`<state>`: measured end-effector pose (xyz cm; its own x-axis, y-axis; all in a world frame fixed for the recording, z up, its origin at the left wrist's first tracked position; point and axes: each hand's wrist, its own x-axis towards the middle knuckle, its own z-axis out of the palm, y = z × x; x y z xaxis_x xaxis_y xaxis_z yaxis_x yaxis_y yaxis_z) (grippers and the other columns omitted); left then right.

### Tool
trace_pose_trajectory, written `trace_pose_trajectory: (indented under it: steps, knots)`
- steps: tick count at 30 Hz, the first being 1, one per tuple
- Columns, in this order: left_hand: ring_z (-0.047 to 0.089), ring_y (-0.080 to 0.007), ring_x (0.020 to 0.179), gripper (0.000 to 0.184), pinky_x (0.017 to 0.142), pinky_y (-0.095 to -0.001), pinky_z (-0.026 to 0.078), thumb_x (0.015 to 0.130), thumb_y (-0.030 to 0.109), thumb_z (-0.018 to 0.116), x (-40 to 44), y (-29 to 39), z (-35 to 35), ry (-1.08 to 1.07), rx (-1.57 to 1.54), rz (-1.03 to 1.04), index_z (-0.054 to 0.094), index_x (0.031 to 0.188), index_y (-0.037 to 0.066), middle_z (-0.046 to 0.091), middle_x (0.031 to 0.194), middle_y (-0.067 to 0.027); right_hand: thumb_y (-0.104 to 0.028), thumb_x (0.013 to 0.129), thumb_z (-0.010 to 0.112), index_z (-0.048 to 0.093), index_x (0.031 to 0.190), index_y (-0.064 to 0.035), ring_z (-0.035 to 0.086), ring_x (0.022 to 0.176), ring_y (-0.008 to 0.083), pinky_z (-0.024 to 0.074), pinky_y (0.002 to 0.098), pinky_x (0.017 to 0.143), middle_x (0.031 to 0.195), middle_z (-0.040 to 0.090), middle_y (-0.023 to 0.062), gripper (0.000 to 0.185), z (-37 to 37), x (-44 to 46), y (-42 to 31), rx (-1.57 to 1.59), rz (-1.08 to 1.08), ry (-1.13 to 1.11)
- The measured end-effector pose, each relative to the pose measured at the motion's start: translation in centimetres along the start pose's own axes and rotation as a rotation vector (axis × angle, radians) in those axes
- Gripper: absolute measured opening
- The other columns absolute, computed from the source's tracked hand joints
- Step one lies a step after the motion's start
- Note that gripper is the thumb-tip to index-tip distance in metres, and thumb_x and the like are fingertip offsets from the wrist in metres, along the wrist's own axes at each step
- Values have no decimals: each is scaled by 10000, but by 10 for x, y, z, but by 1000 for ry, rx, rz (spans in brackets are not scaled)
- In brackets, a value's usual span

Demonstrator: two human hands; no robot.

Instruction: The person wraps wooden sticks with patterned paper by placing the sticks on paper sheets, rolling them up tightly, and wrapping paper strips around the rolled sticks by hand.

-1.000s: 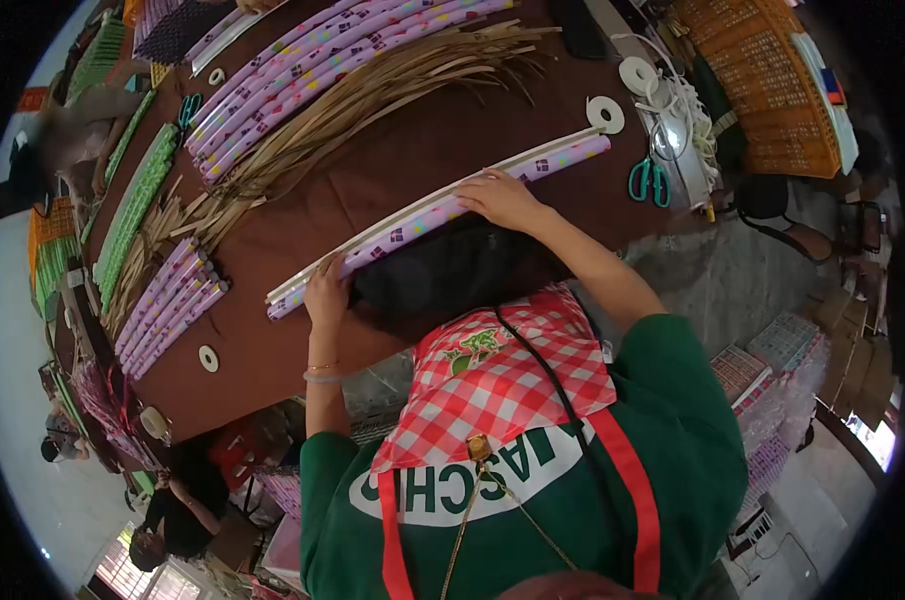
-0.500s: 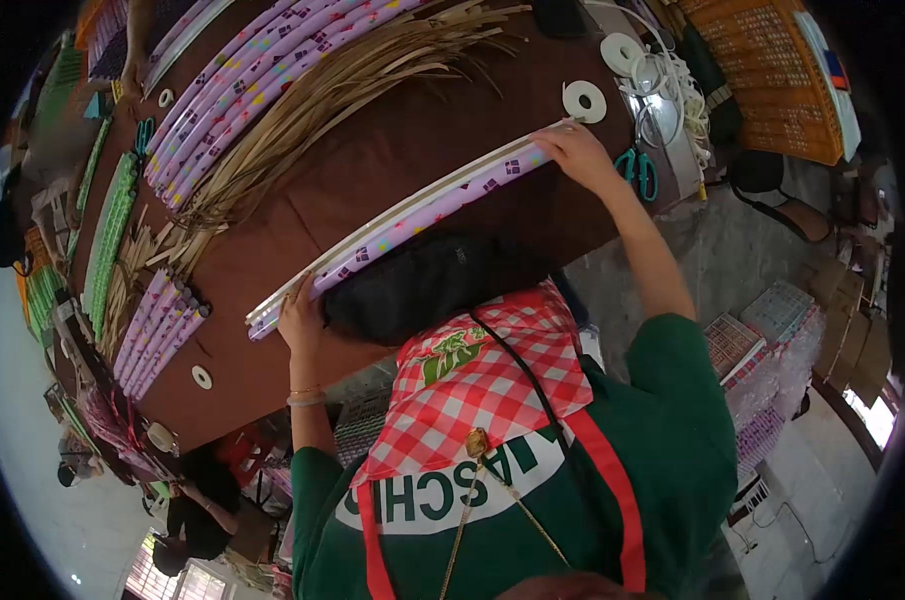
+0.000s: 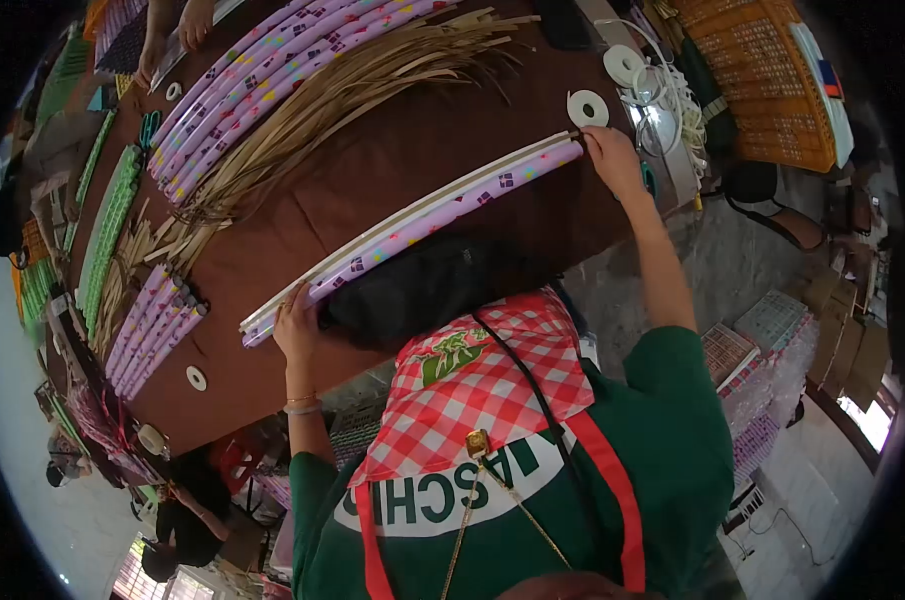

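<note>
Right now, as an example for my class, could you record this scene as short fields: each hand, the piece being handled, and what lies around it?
Left hand: on the patterned purple tube, near its left end
Right hand: fingertips at the tube's right end; firmness of grip unclear
Tube position: slanting, right end farther from the person
Near right hand: white roll
Between tube and apron: black item
Beyond tube: brown strips, then more purple tubes

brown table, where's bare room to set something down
Bare brown table lies between the long purple tube and the brown strips; another patch separates the tube's left end from short purple tubes. Crowded: upper right, white rolls and cord.
</note>
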<state>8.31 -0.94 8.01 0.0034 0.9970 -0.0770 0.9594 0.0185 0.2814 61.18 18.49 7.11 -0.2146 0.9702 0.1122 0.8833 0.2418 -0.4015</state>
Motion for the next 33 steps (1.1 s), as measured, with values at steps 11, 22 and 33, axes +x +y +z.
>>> trace_pose_trajectory:
  steps: [11, 22, 33]
  knots:
    - [579, -263, 934, 329, 831, -361, 426, 740, 88, 578, -2, -17, 15, 42, 9, 64, 580, 1069, 95, 591, 1093, -64, -238, 692, 675, 561, 1058, -101, 506, 982, 259, 385, 364, 878, 1047, 544, 47, 407, 39, -17, -96, -111, -387, -181]
    - [545, -285, 921, 389, 777, -379, 442, 672, 65, 628, -2, -13, 18, 25, -14, -12, 557, 1050, 122, 521, 1107, -73, -139, 623, 706, 566, 955, -88, 523, 928, 287, 414, 388, 810, 1006, 528, 61, 364, 44, -8, -105, -84, -275, -311]
    - [539, -228, 1029, 337, 982, -425, 318, 766, 148, 573, -6, -19, 41, 11, 66, -27, 497, 1082, 58, 579, 1072, -97, -86, 670, 670, 564, 977, -57, 513, 967, 302, 361, 414, 948, 1025, 521, 106, 326, 58, -14, -99, -243, -340, -327]
